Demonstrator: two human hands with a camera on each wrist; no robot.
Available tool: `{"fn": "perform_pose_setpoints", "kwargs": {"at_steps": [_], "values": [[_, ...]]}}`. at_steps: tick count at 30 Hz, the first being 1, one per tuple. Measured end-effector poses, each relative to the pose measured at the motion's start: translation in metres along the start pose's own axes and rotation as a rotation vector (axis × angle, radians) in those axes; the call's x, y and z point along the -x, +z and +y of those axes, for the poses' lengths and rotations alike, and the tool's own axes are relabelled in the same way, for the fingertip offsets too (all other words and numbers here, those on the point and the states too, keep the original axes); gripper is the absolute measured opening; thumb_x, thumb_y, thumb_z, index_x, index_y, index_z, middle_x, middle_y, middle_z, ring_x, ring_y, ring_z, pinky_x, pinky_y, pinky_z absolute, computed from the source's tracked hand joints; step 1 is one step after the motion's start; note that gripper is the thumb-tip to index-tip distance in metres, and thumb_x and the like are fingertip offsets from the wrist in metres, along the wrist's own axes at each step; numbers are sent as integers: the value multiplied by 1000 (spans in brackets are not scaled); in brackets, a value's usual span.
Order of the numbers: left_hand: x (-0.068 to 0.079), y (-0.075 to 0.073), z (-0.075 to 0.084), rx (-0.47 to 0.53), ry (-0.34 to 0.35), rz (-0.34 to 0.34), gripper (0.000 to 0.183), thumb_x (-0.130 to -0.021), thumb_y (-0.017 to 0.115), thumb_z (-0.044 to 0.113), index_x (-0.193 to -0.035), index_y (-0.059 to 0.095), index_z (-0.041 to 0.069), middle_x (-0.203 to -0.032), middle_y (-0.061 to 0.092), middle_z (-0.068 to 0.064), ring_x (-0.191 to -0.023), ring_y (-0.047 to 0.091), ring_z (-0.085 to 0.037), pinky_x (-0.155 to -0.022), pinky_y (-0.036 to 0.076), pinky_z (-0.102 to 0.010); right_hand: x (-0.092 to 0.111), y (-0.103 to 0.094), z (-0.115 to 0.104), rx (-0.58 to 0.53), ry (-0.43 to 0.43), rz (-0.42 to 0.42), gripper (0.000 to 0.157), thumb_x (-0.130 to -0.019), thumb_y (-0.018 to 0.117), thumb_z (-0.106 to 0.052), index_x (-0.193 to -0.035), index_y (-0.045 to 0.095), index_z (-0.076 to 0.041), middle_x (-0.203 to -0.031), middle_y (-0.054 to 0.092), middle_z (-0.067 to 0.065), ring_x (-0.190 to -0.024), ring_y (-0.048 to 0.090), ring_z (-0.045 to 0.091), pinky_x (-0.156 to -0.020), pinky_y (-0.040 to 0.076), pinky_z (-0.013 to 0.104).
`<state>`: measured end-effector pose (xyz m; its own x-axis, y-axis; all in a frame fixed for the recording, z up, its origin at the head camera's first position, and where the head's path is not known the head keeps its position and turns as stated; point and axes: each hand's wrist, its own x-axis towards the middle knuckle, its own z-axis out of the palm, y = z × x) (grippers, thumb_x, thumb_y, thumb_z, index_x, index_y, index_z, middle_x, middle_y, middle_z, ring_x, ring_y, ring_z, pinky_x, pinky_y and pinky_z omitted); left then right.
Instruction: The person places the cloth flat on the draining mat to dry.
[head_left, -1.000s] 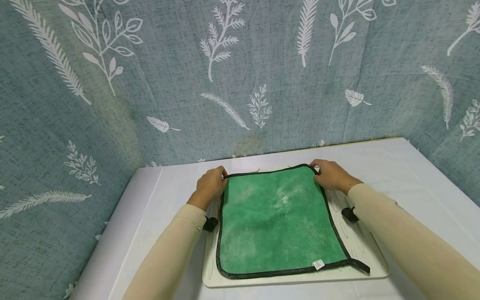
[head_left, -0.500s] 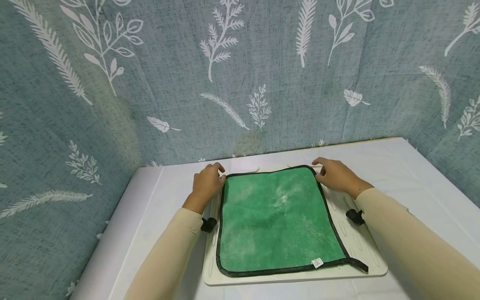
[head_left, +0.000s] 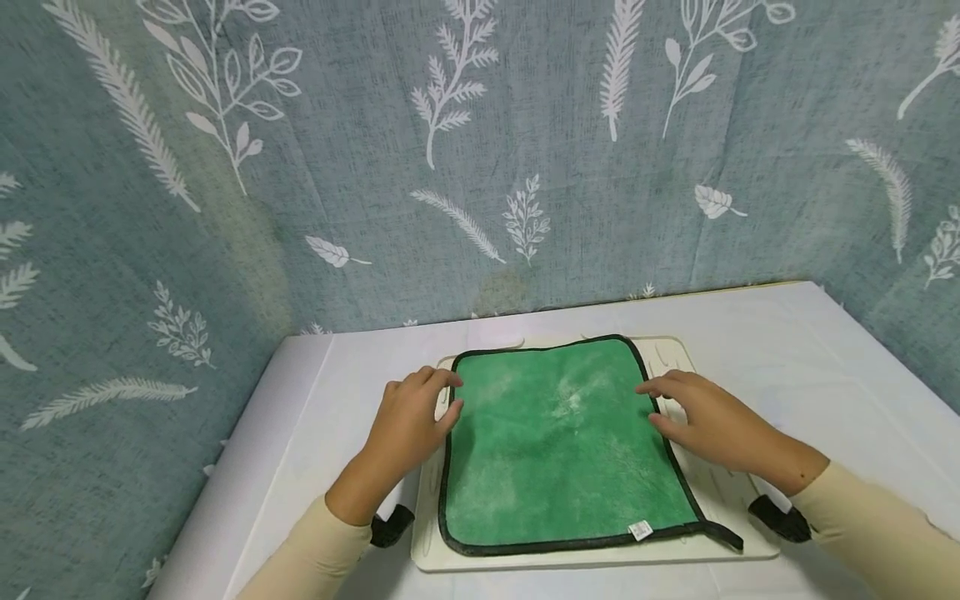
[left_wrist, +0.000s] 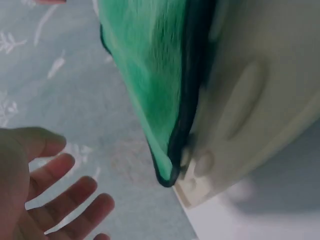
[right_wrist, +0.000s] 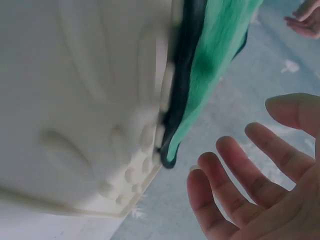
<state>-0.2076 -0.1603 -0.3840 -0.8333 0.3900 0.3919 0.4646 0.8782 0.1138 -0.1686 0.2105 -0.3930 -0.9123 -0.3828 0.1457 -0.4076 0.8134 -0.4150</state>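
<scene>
A green cloth (head_left: 562,450) with a black edging, a white tag and a black loop at its near right corner lies spread flat on a cream board (head_left: 738,517) with raised patterns. Above the cloth's left edge hovers my left hand (head_left: 408,421), its fingers loosely bent and holding nothing. On the other side, my right hand (head_left: 708,421) hangs over the right edge, thumb and fingers apart. Both wrist views show a gap between the hand and the cloth.
The board rests on a table with a white cover (head_left: 330,417). Behind and at the left hangs a blue-grey curtain (head_left: 360,167) with white leaf prints.
Both hands have let go of the cloth's far corners, lifted off and drawn back toward the near side. The cloth stays flat on the board.
</scene>
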Motion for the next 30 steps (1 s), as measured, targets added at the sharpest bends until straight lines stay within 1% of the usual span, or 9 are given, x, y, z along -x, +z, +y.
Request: {"fn": "perform_pose_setpoints", "kwargs": {"at_steps": [3, 7, 10, 15, 18, 21, 25, 28, 30], "values": [[12, -4, 7, -15, 34, -24, 23, -84, 66, 30, -106, 62, 25, -99, 62, 3, -87, 61, -19, -75, 46, -43, 13, 2, -7, 5, 1, -17, 35, -87, 63, -22, -121, 58, -16, -119, 57, 3, -112, 54, 26, -84, 48, 44], [24, -10, 16, -7, 72, -49, 25, -82, 68, 32, -106, 61, 26, -100, 62, 4, -91, 60, -17, -78, 45, -41, 24, 2, -14, 23, 0, -27, 33, -86, 64, -24, -119, 59, -21, -117, 56, -1, -112, 53, 23, -82, 49, 40], [32, -12, 22, 13, 95, -89, 27, -82, 68, 33, -107, 61, 26, -103, 61, 6, -96, 59, -16, -82, 44, -39, 30, 2, -19, 41, -28, -33, 32, -85, 65, -24, -117, 60, -23, -116, 55, -2, -110, 54, 20, -80, 49, 37], [43, -12, 31, 31, 153, -179, 29, -83, 66, 37, -109, 60, 27, -105, 59, 11, -102, 57, -12, -83, 43, -37, 38, 5, -26, 59, -102, -65, 28, -85, 65, -28, -113, 61, -26, -114, 54, -10, -105, 55, 13, -79, 50, 32], [48, -11, 35, 33, 200, -230, 31, -83, 65, 41, -110, 60, 28, -107, 58, 11, -104, 55, -12, -82, 43, -37, 42, 9, -27, 73, -146, -63, 27, -84, 66, -31, -111, 61, -29, -113, 53, -15, -104, 55, 9, -80, 50, 30], [52, -10, 36, 49, 248, -291, 33, -83, 64, 45, -112, 60, 29, -110, 56, 10, -108, 52, -12, -83, 44, -39, 48, 13, -26, 87, -222, -47, 26, -82, 68, -34, -108, 61, -32, -113, 53, -17, -104, 55, 8, -80, 50, 30], [58, -8, 38, 103, 294, -382, 35, -82, 65, 46, -113, 59, 31, -114, 54, 11, -111, 51, -12, -87, 45, -42, 55, 17, -23, 100, -337, -11, 25, -79, 70, -40, -102, 61, -35, -112, 54, -17, -102, 55, 7, -79, 50, 31], [62, -7, 38, 132, 316, -410, 36, -80, 67, 46, -112, 59, 33, -114, 54, 12, -110, 51, -11, -88, 45, -41, 59, 19, -21, 106, -393, 2, 26, -78, 69, -45, -101, 60, -37, -113, 54, -16, -102, 55, 8, -78, 50, 32], [66, -6, 39, 138, 331, -413, 37, -78, 68, 48, -111, 59, 33, -113, 54, 13, -109, 51, -10, -88, 45, -40, 61, 21, -21, 115, -411, -5, 27, -78, 67, -49, -101, 60, -38, -114, 54, -15, -103, 55, 10, -78, 50, 34]]}}
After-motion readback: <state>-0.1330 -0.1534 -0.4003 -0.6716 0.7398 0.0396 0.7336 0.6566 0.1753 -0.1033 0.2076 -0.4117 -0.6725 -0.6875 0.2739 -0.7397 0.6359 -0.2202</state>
